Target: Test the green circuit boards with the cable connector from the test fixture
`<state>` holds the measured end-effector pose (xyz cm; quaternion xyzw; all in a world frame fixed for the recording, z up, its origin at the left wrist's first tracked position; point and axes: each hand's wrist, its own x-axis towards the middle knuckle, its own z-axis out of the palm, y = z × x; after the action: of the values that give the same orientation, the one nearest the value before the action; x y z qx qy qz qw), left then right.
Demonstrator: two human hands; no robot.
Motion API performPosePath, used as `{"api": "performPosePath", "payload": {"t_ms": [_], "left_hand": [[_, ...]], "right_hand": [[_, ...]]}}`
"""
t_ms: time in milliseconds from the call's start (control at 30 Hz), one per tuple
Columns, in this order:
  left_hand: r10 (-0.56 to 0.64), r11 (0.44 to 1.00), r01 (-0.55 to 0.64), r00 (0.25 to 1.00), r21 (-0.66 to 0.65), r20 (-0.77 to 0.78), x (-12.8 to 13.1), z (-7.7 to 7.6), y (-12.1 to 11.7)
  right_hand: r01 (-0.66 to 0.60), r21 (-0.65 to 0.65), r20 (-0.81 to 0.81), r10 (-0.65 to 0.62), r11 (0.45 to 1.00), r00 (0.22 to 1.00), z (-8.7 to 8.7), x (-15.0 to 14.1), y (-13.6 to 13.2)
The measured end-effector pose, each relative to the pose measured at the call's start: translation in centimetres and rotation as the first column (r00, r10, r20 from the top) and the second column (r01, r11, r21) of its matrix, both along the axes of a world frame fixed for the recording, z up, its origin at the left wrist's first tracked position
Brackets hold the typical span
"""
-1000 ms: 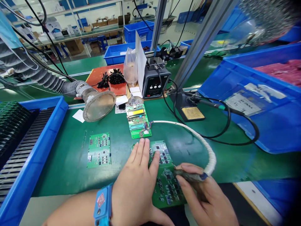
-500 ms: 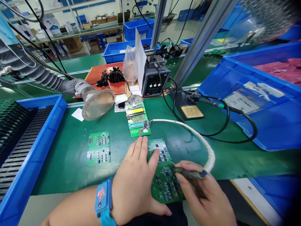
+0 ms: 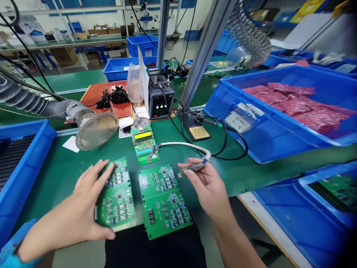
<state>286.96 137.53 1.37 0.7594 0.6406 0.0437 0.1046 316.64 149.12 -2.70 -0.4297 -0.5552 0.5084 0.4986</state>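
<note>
My left hand (image 3: 86,197) is spread over a green circuit board (image 3: 119,201), holding it by the edges, with the thumb near its lower side. Part of that board is hidden under the fingers. Beside it a second, double-section circuit board (image 3: 164,199) lies at the front edge of the bench, a three-digit display on its lower half. My right hand (image 3: 210,186) grips a pin probe (image 3: 192,169), whose metal pins point left, just off this second board's upper right side. A white sleeved cable (image 3: 184,144) links the probe to a green tester board (image 3: 143,145) with a yellow screen.
A blue bin (image 3: 25,163) stands at left, under a fume duct hood (image 3: 97,130). Behind are a soldering station (image 3: 160,100) and an iron stand (image 3: 198,132). A large blue bin (image 3: 267,145) holds pink bags at right. Another bin with boards (image 3: 337,190) sits lower right.
My left hand has left the double board and taken hold of the left board, bringing it nearer. My right hand has lifted the probe off the double board. The view has turned right.
</note>
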Motion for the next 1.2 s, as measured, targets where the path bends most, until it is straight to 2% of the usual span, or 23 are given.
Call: {"api": "performPosePath", "payload": {"t_ms": [100, 167, 233, 300, 567, 667, 733, 800, 867, 933, 1033, 1200], "left_hand": [[-0.013, 0.996, 0.012, 1.0, -0.083, -0.021, -4.2, -3.6, -0.5], [0.005, 0.994, -0.006, 1.0, -0.106, -0.013, -5.7, -5.8, -0.6], [0.025, 0.994, -0.026, 1.0, -0.108, -0.012, -6.3, -7.2, -0.5], [0.028, 0.994, -0.03, 0.999, -0.103, -0.024, -6.6, -7.9, -0.5], [0.017, 0.998, -0.018, 1.0, -0.066, -0.02, -7.7, -9.0, -0.7], [0.008, 1.0, -0.008, 1.0, 0.025, -0.028, -6.9, -8.3, -0.4], [0.02, 0.992, -0.018, 1.0, 0.124, -0.014, -4.8, -6.7, 0.1], [0.008, 0.984, -0.02, 0.997, 0.175, 0.071, -1.3, -4.5, 0.8], [-0.107, 0.982, 0.078, 0.98, 0.169, 0.17, 2.9, -2.5, 1.5], [-0.209, 0.972, 0.178, 0.953, 0.155, 0.219, 6.5, -1.4, 2.3], [-0.248, 0.964, 0.214, 0.936, 0.155, 0.249, 9.6, -1.5, 3.2], [-0.236, 0.969, 0.205, 0.936, 0.138, 0.261, 10.0, -2.5, 3.6]], "right_hand": [[-0.024, 0.003, -0.01, 0.025, 1.0, 1.0, -0.7, -1.1, 0.4], [-0.033, 0.012, -0.008, 0.033, 0.999, 0.999, -1.1, -1.6, 0.4], [-0.044, 0.027, 0.009, 0.044, 0.999, 0.999, -1.4, -2.0, 0.5], [-0.053, 0.048, 0.034, 0.052, 0.997, 0.998, -1.6, -2.2, 0.7], [-0.076, 0.087, 0.139, 0.064, 0.993, 0.988, -1.5, -2.2, 0.9], [-0.094, 0.09, 0.179, 0.076, 0.992, 0.981, -1.2, -2.1, 0.7], [-0.097, 0.097, 0.204, 0.075, 0.991, 0.976, -1.1, -2.1, 0.7], [-0.096, 0.114, 0.236, 0.067, 0.989, 0.97, -0.9, -2.2, 0.6], [-0.097, 0.137, 0.273, 0.057, 0.986, 0.96, -0.8, -2.2, 0.6], [-0.103, 0.163, 0.305, 0.049, 0.981, 0.951, -0.8, -2.1, 0.6], [-0.122, 0.199, 0.344, 0.047, 0.972, 0.938, -0.7, -2.1, 0.6], [-0.092, 0.258, 0.381, -0.013, 0.962, 0.925, -1.0, -2.5, 0.7]]}}
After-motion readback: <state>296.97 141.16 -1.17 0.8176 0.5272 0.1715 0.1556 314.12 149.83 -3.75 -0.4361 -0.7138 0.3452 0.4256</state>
